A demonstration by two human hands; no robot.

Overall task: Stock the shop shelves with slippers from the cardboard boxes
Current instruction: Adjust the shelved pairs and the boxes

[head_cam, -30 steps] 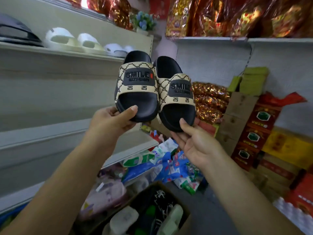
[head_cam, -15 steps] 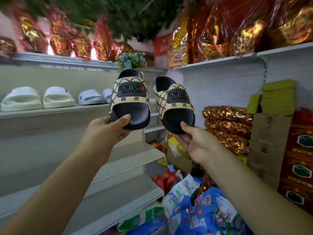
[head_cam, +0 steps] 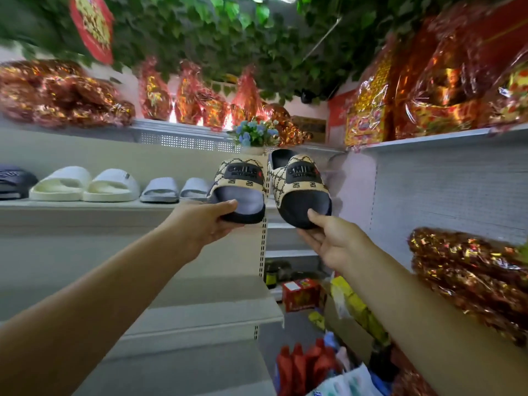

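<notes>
Shop corner w/ grey metal shelving; a slipper pair is held up in front of the slipper shelf [head_cam: 85, 204].
L hand [head_cam: 210, 224] pinches the toe end of the left slipper [head_cam: 238, 181], thumb on top, fingers under the sole and out of sight. R hand [head_cam: 337, 241] pinches the toe of the right slipper [head_cam: 300, 184] the same way, thumb on top, fingers [head_cam: 308, 238] pressed together beneath. Both are black w/ a beige patterned strap marked SMILE, toes toward the camera, side by side. The left one sits level at the shelf's right end (can't tell if it touches); the right one tilts toe-down. On the shelf, L to R: dark slipper [head_cam: 14, 181], white pair [head_cam: 83, 184], grey pair [head_cam: 174, 190]. Red/gold foil packs [head_cam: 65, 92] lie on top, blue flower pot [head_cam: 257, 135] behind the pair, green leaves [head_cam: 214, 30] overhead.
</notes>
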